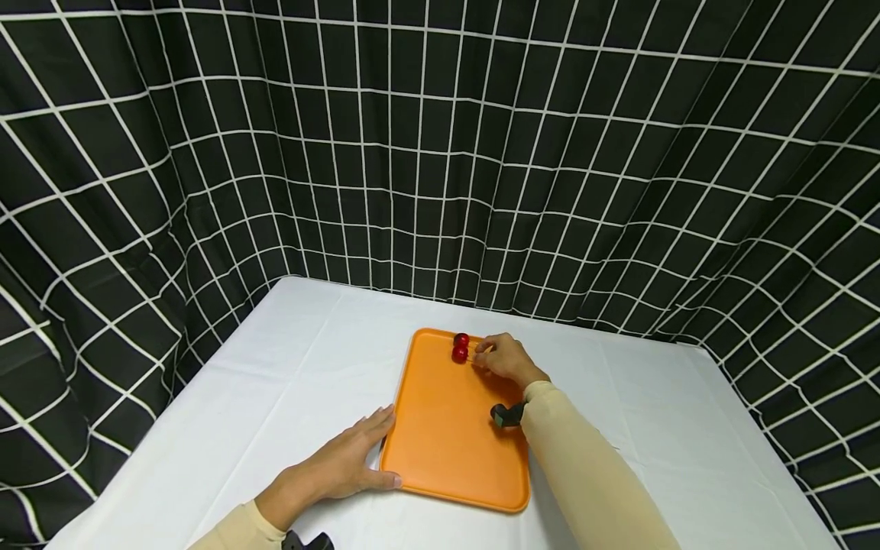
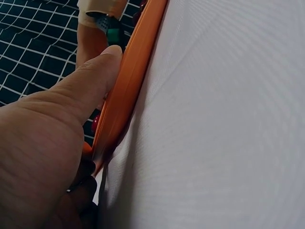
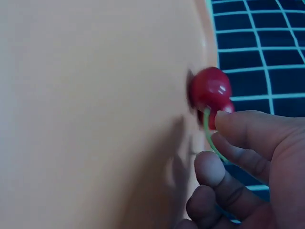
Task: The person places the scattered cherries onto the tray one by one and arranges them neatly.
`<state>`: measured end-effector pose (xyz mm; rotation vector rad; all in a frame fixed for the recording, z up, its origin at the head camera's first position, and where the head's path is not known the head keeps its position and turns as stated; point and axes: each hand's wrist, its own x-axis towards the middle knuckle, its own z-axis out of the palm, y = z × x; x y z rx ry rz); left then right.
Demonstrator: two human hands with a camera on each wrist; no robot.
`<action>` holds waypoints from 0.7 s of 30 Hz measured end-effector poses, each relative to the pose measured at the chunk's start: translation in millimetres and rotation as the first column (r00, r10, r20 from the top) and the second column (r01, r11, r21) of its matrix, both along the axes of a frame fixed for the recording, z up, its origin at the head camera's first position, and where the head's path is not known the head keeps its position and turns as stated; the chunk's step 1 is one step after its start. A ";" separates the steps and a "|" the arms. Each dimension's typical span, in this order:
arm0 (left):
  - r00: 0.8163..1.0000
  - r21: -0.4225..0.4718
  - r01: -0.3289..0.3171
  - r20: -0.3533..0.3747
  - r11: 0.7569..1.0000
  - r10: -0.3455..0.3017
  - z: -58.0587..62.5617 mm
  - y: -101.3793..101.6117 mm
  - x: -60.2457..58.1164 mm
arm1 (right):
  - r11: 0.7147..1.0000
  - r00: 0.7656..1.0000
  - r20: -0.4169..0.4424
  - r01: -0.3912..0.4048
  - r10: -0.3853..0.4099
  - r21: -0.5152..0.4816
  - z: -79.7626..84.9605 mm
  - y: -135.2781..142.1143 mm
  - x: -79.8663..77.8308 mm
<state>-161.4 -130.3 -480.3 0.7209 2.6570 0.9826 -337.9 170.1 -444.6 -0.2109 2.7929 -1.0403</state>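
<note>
Two red cherries (image 1: 460,354) with thin stems lie side by side at the far end of an orange tray (image 1: 447,435). At their right, my right hand (image 1: 505,357) has its fingertips at the stems. In the right wrist view, the thumb and curled fingers pinch a green stem (image 3: 208,129) just below the glossy cherry (image 3: 210,88); the second cherry is partly hidden behind it. My left hand (image 1: 347,458) rests at the tray's near left corner, its fingers extended along the left side. Its thumb (image 2: 90,78) lies against the near rim in the left wrist view.
The tray lies on a table with a white cloth (image 1: 302,374). Black curtains with a white grid (image 1: 426,153) rise behind the table and on both sides. A dark wrist camera (image 1: 507,415) on the right wrist overhangs the tray.
</note>
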 end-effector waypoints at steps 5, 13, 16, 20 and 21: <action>1.000 -0.011 0.001 -0.004 1.000 -0.001 -1.2 0.3 0.0 | 1.000 0.998 -0.062 -0.006 0.005 -0.022 17.1 23.3 3.3; 1.000 -0.012 -0.016 -0.006 1.000 0.016 -1.2 1.7 -1.2 | 0.972 0.988 -0.152 -0.011 -0.026 -0.236 74.0 78.9 31.6; 1.000 -0.010 -0.008 -0.006 1.000 0.007 -1.3 2.2 -0.5 | 0.956 0.975 -0.214 -0.004 -0.062 -0.294 85.8 103.2 53.8; 1.000 -0.010 -0.011 -0.008 1.000 0.011 -0.8 2.4 -0.4 | 0.951 0.953 -0.281 0.022 -0.113 -0.307 92.6 130.3 82.7; 1.000 -0.009 -0.014 -0.009 1.000 0.014 -0.9 2.4 -0.5 | 0.954 0.948 -0.292 0.033 -0.124 -0.298 92.8 135.9 88.7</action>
